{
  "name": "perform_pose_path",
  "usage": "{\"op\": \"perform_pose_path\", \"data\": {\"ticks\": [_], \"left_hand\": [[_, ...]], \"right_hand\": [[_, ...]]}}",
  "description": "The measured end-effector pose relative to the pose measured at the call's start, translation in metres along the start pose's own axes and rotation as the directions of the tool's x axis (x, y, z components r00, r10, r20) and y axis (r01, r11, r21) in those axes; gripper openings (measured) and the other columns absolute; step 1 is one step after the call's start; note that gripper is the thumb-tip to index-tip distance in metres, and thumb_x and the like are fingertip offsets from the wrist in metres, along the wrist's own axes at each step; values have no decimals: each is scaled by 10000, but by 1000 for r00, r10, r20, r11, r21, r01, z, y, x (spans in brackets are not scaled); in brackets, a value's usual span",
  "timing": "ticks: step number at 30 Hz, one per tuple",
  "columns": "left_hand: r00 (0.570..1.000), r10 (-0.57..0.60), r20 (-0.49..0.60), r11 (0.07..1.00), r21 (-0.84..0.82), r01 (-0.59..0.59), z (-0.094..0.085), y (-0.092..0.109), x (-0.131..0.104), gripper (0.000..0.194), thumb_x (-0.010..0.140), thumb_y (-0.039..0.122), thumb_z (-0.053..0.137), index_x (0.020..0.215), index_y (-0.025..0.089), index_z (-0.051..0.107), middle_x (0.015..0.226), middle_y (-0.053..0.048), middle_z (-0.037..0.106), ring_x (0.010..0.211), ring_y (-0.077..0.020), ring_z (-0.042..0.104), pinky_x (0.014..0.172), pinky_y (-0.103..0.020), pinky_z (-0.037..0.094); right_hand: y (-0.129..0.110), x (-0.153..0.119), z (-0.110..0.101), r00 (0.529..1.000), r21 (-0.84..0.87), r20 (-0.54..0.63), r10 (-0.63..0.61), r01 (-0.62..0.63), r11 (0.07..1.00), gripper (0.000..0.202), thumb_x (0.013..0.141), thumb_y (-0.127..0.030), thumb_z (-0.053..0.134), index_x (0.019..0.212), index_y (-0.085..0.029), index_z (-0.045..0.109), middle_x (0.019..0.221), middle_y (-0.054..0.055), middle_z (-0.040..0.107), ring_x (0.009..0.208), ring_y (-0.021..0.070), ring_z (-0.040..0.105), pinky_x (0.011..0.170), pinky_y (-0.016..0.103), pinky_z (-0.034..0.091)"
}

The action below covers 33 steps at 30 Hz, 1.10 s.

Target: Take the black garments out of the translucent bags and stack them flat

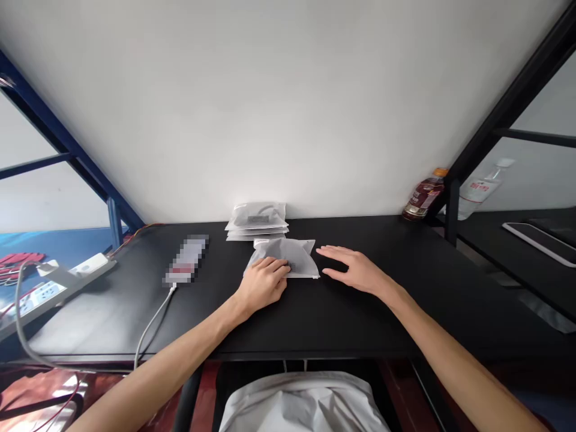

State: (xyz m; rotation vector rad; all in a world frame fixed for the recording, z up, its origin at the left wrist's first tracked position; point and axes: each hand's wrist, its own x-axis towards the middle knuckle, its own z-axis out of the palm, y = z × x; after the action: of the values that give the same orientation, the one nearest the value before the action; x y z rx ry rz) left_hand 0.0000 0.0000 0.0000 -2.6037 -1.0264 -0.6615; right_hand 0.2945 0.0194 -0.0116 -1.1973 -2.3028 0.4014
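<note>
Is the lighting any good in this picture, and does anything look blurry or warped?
Head view: soft, even light on the wall; pale glare on the desk at far left; the phone blocked out in coarse pixels; left hand and right hand fairly clear; forearms look stretched towards the lower corners, probably a wide lens.

A black table (360, 327) with a matte-looking top carries the things. Taking its middle as the clock's centre, a stack of frosted bags (256, 221) lies at twelve, by the far edge. A single frosted bag (303, 258) lies just nearer than the stack. Toward ten is a pixelated flat device (188, 258), its white cable (153, 319) running to the near edge at eight. At two, a dark drink bottle (423, 195) with an orange cap leans.
</note>
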Motion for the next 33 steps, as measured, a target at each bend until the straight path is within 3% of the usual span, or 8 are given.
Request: {"op": "perform_pose_path", "data": {"ticks": [3, 7, 14, 21, 28, 33], "left_hand": [[1000, -13, 2, 1000, -5, 13, 0, 1, 1, 260, 892, 140, 568, 1056, 234, 747, 1122, -40, 778, 970, -222, 716, 852, -351, 557], [1000, -15, -9, 1000, -6, 15, 2, -1, 1, 252, 891, 134, 567, 1039, 233, 746, 1106, -34, 780, 965, -217, 712, 851, -348, 561], [998, 15, -55, 999, -46, -18, 1, -2, 3, 191, 932, 158, 549, 995, 211, 722, 1077, -54, 771, 950, -222, 698, 845, -371, 560], [993, 96, -69, 987, -120, -103, 4, 14, 11, 213, 1046, 308, 514, 1000, 207, 695, 907, -32, 756, 828, -178, 691, 726, -309, 518], [983, 153, -103, 986, -55, -160, 7, 21, 13, 227, 1043, 253, 497, 918, 202, 679, 847, -17, 741, 763, -160, 662, 692, -289, 500], [979, 186, -83, 982, -20, -188, 5, 17, 11, 169, 1000, 198, 521, 916, 205, 668, 899, -23, 733, 784, -165, 644, 697, -295, 500]], "right_hand": [[-4, 1, 6, 986, -43, -71, -152, 149, 988, 455, 937, -259, 643, 1375, -382, 646, 1437, -7, 628, 1343, 267, 582, 1163, 503, 463], [-5, 2, 14, 969, -82, -20, -248, 245, 966, 427, 938, -196, 625, 1329, -356, 683, 1433, -6, 625, 1355, 268, 568, 1141, 494, 487], [-3, 5, 19, 970, -101, -10, -243, 241, 965, 355, 983, -208, 557, 1261, -347, 728, 1354, -12, 675, 1293, 279, 620, 1119, 512, 511], [-15, 7, 27, 960, -123, -21, -280, 275, 954, 337, 993, -227, 559, 1264, -327, 733, 1338, 3, 683, 1261, 281, 645, 1082, 476, 552], [-20, 8, 31, 952, -134, -14, -305, 301, 944, 335, 1008, -234, 529, 1266, -289, 735, 1334, 10, 689, 1266, 276, 638, 1062, 436, 568], [-15, 7, 29, 958, -137, -9, -288, 284, 949, 320, 979, -228, 568, 1228, -304, 755, 1333, 11, 683, 1281, 313, 618, 1037, 493, 578]]}}
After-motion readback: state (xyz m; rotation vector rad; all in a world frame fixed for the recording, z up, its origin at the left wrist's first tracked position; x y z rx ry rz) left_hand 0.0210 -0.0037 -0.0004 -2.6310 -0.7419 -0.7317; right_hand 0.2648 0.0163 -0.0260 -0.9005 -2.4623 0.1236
